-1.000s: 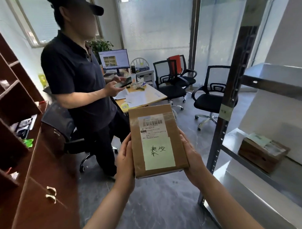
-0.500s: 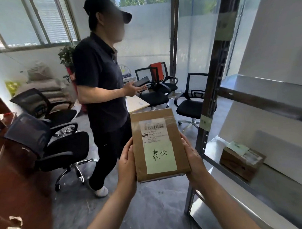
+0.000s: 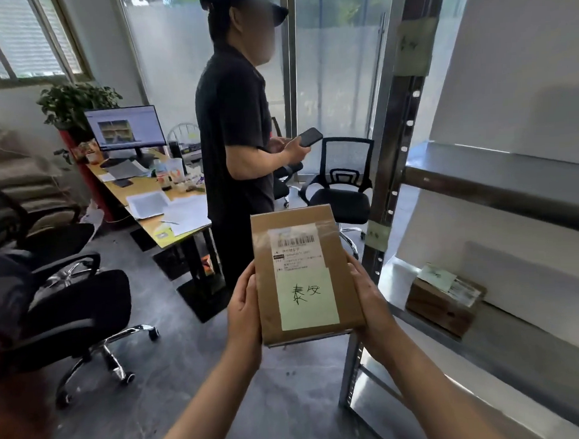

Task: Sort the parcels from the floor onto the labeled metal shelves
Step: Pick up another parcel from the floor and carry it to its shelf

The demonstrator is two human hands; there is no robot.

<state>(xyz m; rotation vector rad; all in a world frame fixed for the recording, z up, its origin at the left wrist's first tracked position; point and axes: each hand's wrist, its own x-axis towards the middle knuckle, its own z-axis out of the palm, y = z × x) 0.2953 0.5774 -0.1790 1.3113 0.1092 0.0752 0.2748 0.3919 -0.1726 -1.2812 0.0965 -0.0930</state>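
To show its green paper note [image 3: 307, 297], grips the flat brown cardboard parcel [image 3: 327, 218], left hand [image 3: 244, 314] and right hand [image 3: 371, 305] curled round its sides, near the grey metal shelves [image 3: 516, 352], maybe bound for the blurry top label [image 3: 413, 47].

One wide-angle camera, worn on the head, faces forward and down from standing eye height. Nearest the lens, the wearer's left hand [image 3: 244, 316] and right hand [image 3: 371, 302] reach in from 6 o'clock, holding a brown parcel [image 3: 303, 274] just below centre. The metal shelf rack [image 3: 394, 169] fills the 3 o'clock side close by; a desk [image 3: 136, 188] lies farther off at 10 o'clock.
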